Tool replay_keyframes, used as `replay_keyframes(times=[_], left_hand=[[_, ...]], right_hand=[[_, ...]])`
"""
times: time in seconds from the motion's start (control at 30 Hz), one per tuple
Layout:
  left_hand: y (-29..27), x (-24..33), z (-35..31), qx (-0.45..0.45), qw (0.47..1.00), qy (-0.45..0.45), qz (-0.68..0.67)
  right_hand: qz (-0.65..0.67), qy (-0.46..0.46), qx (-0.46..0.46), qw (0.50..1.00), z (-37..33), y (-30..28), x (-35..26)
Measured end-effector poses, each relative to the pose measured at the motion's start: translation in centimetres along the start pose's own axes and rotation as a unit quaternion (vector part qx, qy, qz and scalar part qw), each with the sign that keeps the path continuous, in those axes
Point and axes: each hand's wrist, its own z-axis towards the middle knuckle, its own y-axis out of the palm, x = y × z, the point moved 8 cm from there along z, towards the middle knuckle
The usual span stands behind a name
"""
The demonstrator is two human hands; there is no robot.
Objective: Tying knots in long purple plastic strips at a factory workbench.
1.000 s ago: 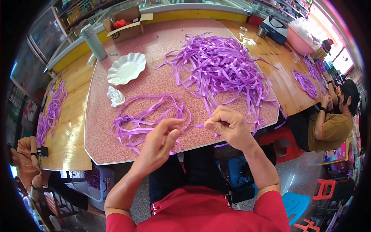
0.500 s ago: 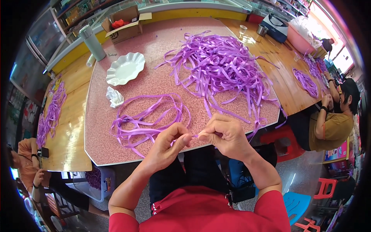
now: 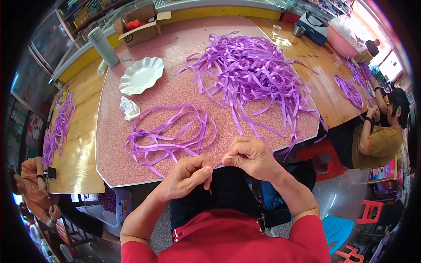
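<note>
My left hand (image 3: 190, 176) and my right hand (image 3: 249, 156) are in front of the pink table's near edge, a short gap apart. Between them a narrow piece of purple ribbon (image 3: 218, 165) is stretched. Thumb and fingers of each hand pinch it. A ribbon end seems to hang below my left fingers, too small to make out well. Just beyond my left hand lies a loose coil of purple ribbon (image 3: 171, 146) with knotted parts. A big tangled heap of purple ribbons (image 3: 254, 70) covers the table's far right, with strands trailing toward my right hand.
On the pink table (image 3: 175, 90) stand a scalloped white dish (image 3: 142, 76), a crumpled tissue (image 3: 130, 108), a green-grey bottle (image 3: 104, 48) and an open cardboard box (image 3: 139, 32). Two people sit at either side near more purple ribbons (image 3: 348, 90). A red stool (image 3: 322, 160) is at right.
Both hands have moved slightly down toward me, and the gap between them has widened a little. More of the ribbon between them shows. The heap and coil stay in place.
</note>
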Motion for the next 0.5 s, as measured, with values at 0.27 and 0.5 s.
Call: replay_keyframes(times=[0.27, 0.5], left_hand=[[-1.8, -0.2, -0.3, 0.046, 0.999, 0.009, -0.023], [-7.8, 1.2, -2.3, 0.221, 0.971, 0.091, 0.024]], right_hand=[[0.028, 0.002, -0.051, 0.998, 0.7, 0.2, -1.1], [0.183, 0.102, -0.058, 0.976, 0.8, -3.9, 2.1]])
